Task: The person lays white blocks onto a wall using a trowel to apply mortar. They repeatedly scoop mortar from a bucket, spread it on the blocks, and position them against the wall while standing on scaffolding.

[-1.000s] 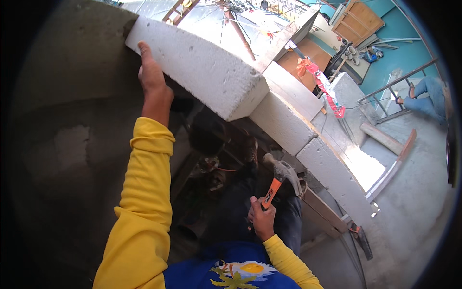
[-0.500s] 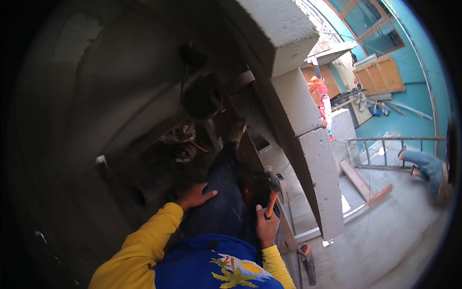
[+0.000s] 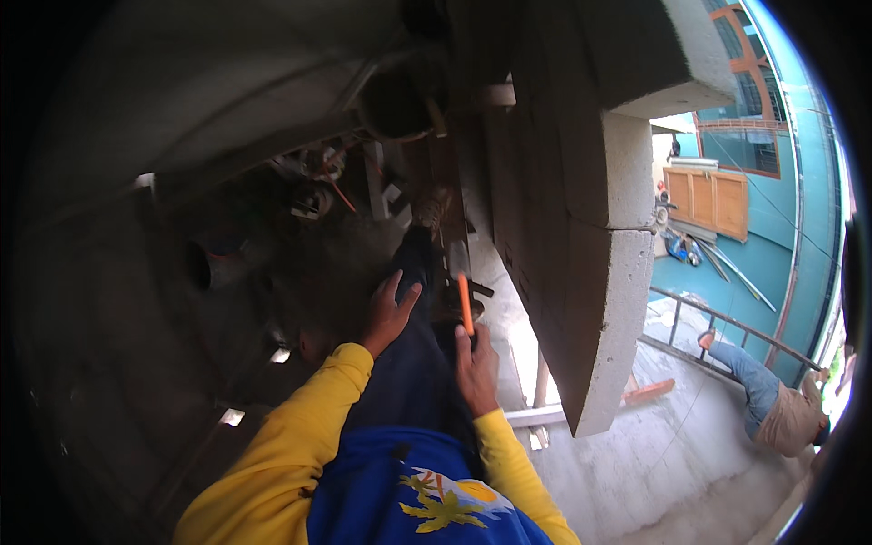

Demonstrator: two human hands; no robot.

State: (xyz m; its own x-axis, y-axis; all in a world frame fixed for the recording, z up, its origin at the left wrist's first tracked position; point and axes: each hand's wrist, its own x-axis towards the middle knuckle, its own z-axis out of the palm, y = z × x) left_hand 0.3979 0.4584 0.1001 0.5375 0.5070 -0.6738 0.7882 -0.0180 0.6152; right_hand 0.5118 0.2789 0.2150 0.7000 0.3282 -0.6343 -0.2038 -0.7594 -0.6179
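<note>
My left hand rests on my dark-trousered thigh with its fingers spread and nothing in it. My right hand is closed around the orange handle of a hammer, whose head points away from me toward the foot of a wall. That wall is made of large grey concrete blocks, stacked in courses just to the right of my hands. Both my arms wear yellow sleeves over a blue garment.
Dark debris, pipes and scrap lie in shadow ahead and to the left. Right of the wall a sunlit concrete floor reaches a metal railing. A person in blue trousers bends over there. A teal building stands beyond.
My left hand let go of the top grey block and came down onto my thigh. My view swung down and left. The right hand kept hold of the hammer.
</note>
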